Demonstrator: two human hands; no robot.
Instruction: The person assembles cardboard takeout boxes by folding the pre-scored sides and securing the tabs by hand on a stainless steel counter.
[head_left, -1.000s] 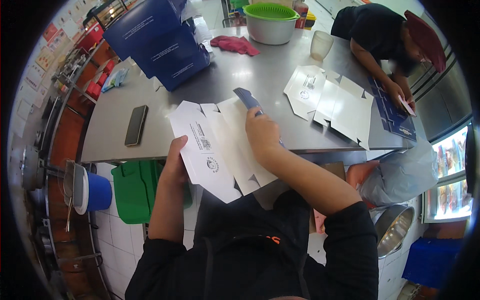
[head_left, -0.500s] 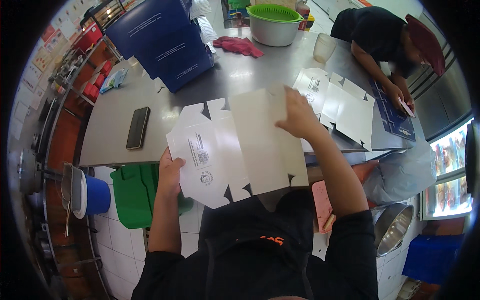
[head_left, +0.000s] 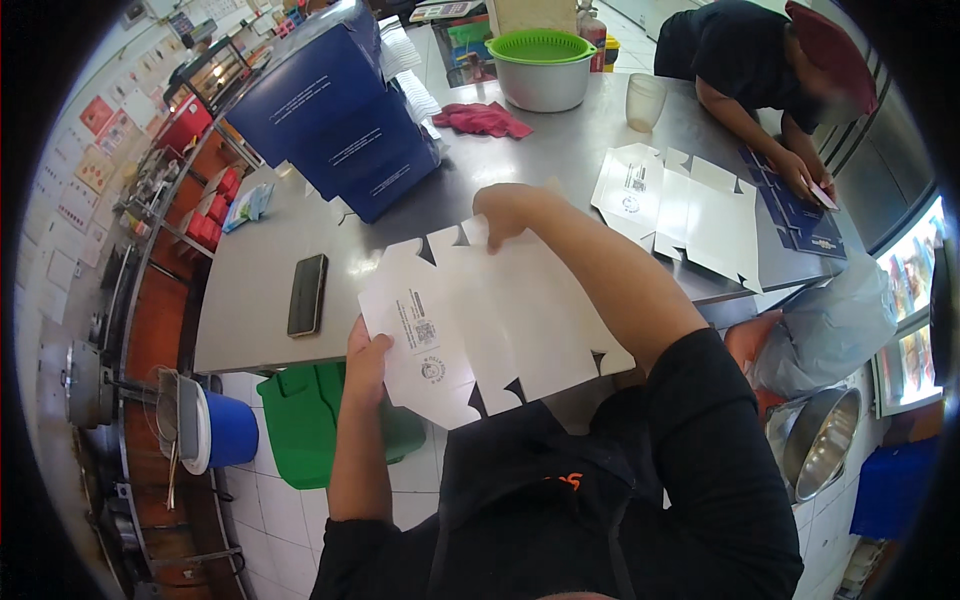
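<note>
Between the two hands: blank (head_left: 530,320), white face up, opened out and held over the near edge of the table (head_left: 250,310).
Just changed: the right hand (head_left: 512,208) has left the outer panel's far corner and now sits farther left, on the notched far edge; the left hand (head_left: 367,365) keeps its place at the printed end.
Meaning: handling appears to pass from the broad outer panel to the small end tabs; folding looks little advanced, though the part behind the right forearm cannot be judged.
Left hand: closed on the blank's left edge, thumb on the printed panel, fingers hidden beneath.
Right hand: drawn into a pinch on the far edge, thumb flat on the white face beside a tab; fingertips hidden, so firmness cannot be told.
Right of the right hand: second blank (head_left: 705,215), lying open on the table, untouched by either hand.
Beyond the left hand: phone (head_left: 308,295), lying flat; farther off, blue boxes (head_left: 345,125), stacked.
Well right of both hands: co-worker (head_left: 745,60), bent over the table, holding a pale slip (head_left: 823,196).
</note>
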